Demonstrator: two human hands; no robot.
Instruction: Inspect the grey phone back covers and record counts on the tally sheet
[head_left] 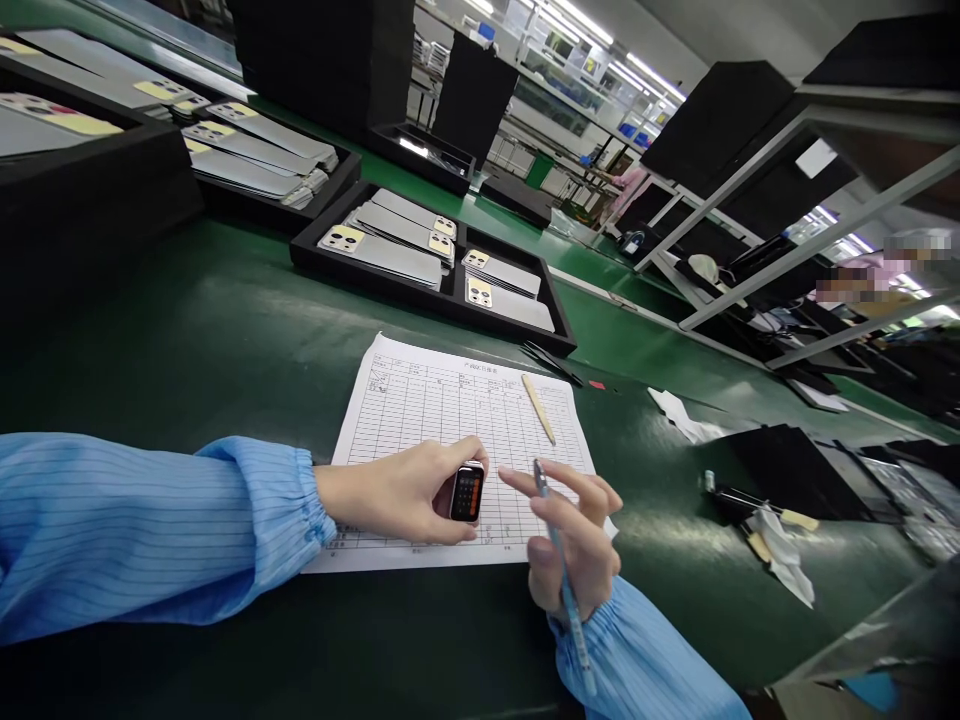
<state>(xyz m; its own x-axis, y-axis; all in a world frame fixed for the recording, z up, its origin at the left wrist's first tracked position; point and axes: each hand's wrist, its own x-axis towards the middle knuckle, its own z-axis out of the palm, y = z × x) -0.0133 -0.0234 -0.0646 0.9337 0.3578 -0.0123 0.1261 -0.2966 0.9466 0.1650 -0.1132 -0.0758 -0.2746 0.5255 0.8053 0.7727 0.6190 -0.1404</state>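
My left hand (416,490) is closed around a small smartwatch (467,492), its lit screen showing a calculator keypad with orange keys. Beside it, my right hand (574,535) holds a light blue pen (568,590) between the fingers, with the index finger stretched toward the watch. Under both hands lies a printed form (405,420) with a table grid and a few handwritten marks. On the form's upper right rests a slim tan tool (538,408). Dark tweezers (553,362) lie at the sheet's top right corner.
A black divided tray (450,295) of silver phone-back panels (390,258) stands behind the form. More black trays (341,185) with panels sit at the left. To the right are crumpled white wipes (682,415), a dark tool (731,500) and a metal frame (750,210). People are in the background.
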